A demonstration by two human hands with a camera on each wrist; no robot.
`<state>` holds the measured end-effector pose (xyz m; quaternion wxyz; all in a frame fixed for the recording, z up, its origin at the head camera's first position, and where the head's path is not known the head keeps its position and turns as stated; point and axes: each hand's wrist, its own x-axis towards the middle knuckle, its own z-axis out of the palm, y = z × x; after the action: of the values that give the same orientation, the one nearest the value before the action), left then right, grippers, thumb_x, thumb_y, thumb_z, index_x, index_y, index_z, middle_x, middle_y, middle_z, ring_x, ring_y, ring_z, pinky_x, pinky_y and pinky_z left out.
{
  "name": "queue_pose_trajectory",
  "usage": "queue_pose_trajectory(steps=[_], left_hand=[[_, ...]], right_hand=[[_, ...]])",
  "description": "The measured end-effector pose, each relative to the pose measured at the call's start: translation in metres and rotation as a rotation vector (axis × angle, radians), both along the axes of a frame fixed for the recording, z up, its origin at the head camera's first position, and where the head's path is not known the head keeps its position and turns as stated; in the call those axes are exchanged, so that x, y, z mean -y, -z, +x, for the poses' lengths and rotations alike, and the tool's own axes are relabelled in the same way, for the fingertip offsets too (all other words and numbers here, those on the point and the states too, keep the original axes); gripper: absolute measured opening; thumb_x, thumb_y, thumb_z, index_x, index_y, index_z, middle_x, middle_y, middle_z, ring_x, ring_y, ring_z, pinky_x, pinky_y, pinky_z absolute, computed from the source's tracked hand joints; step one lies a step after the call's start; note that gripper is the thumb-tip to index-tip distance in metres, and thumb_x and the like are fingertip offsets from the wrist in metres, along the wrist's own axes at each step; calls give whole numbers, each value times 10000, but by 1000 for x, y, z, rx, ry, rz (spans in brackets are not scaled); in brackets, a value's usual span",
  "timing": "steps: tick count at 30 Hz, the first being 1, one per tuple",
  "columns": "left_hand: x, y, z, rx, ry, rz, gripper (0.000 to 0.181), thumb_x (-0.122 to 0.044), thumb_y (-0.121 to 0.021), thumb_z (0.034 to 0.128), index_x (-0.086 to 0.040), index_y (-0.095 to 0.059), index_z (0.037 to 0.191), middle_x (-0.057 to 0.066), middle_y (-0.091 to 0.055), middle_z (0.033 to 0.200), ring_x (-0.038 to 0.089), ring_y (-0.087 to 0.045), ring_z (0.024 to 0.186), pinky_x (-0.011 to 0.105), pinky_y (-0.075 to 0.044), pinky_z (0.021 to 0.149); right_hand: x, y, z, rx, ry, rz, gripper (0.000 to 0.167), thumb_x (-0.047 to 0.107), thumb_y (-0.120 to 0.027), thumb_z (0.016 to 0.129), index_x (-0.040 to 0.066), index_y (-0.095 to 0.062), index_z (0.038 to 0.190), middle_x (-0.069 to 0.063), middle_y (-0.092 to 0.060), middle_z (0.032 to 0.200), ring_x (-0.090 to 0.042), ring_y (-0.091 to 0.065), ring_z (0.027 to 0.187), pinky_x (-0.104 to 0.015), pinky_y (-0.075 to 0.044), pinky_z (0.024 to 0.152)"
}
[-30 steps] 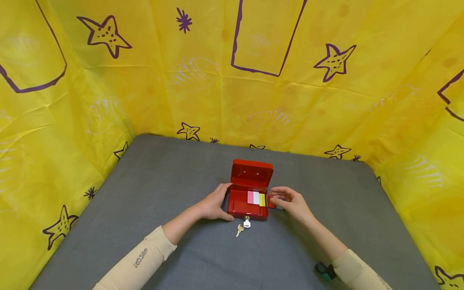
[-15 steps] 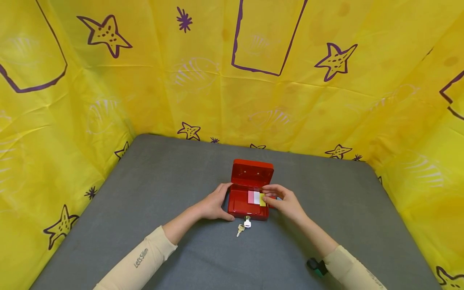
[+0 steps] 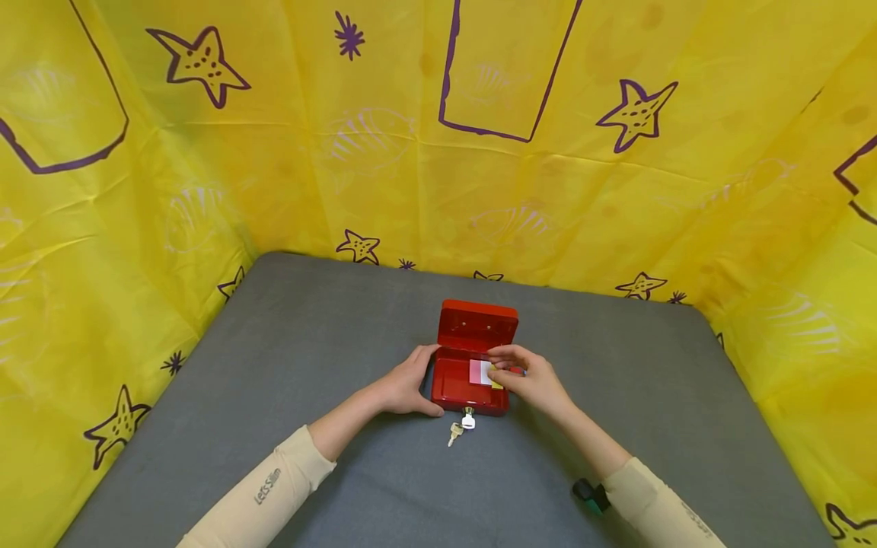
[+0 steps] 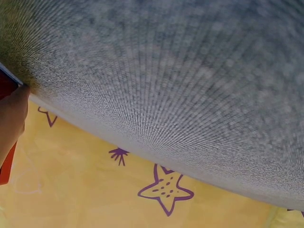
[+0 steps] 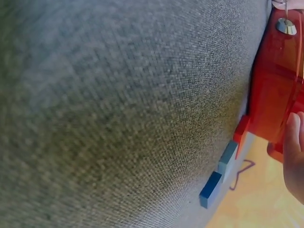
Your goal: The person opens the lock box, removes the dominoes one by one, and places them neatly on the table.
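A red cash box (image 3: pixel 452 378) sits on the grey table with its lid (image 3: pixel 477 323) raised. My left hand (image 3: pixel 407 384) grips the box's left side, thumb at the front corner and fingers at the back. Inside, toward the right, a pink block (image 3: pixel 474 371), a white block (image 3: pixel 484 372) and a yellow block (image 3: pixel 497 382) lie side by side. Over the box's right end reaches my right hand (image 3: pixel 537 383), its thumb by the white and yellow blocks and its fingers apart from the thumb. Its fingers partly cover the yellow block.
Two keys (image 3: pixel 455 434) hang at the front lock. In the right wrist view a red block (image 5: pixel 241 129), a grey-blue block (image 5: pixel 227 156) and a blue block (image 5: pixel 210 187) stand in a row beside the box. A yellow patterned curtain (image 3: pixel 425 175) encloses the table.
My right hand has moved left from beside the box's right wall to above the white and yellow blocks. The left hand and the box have stayed in place.
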<state>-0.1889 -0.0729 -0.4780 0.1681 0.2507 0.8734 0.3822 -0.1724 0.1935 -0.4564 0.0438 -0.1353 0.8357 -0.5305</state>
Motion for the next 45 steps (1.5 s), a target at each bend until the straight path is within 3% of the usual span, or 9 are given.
queue_pose_trajectory(steps=[7, 18, 33, 45], left_hand=[[0, 0, -1, 2, 0, -2, 1033, -264, -871, 713, -68, -223, 1494, 107, -370, 1409, 274, -431, 1238, 465, -426, 1015], [-1, -2, 0, -1, 0, -8, 1029, -274, -868, 715, -71, -227, 1495, 100, -372, 1405, 269, -440, 1229, 457, -417, 1024], [1, -2, -1, -26, 12, -21, 1024, -274, -866, 721, -66, -229, 1495, 106, -375, 1402, 269, -447, 1226, 441, -402, 1038], [1, 0, -1, -30, 19, -7, 1015, -266, -866, 722, -55, -236, 1488, 111, -378, 1395, 266, -448, 1219, 441, -401, 1038]], right_hand=[[3, -1, -4, 6, 1, 71, 344, 157, -757, 858, 73, -659, 1177, -99, -686, 1111, -189, -635, 959, -299, -530, 860], [8, -4, -3, -39, -13, 153, 314, 163, -774, 839, 106, -672, 1130, -58, -691, 1055, -171, -623, 922, -324, -548, 827], [20, -4, -7, -260, -176, 364, 286, 86, -735, 846, 30, -668, 1119, -92, -679, 1049, -240, -629, 930, -389, -550, 828], [30, -3, -7, -360, -202, 588, 285, 137, -757, 836, 38, -686, 1094, -90, -693, 1072, -250, -634, 992, -427, -509, 908]])
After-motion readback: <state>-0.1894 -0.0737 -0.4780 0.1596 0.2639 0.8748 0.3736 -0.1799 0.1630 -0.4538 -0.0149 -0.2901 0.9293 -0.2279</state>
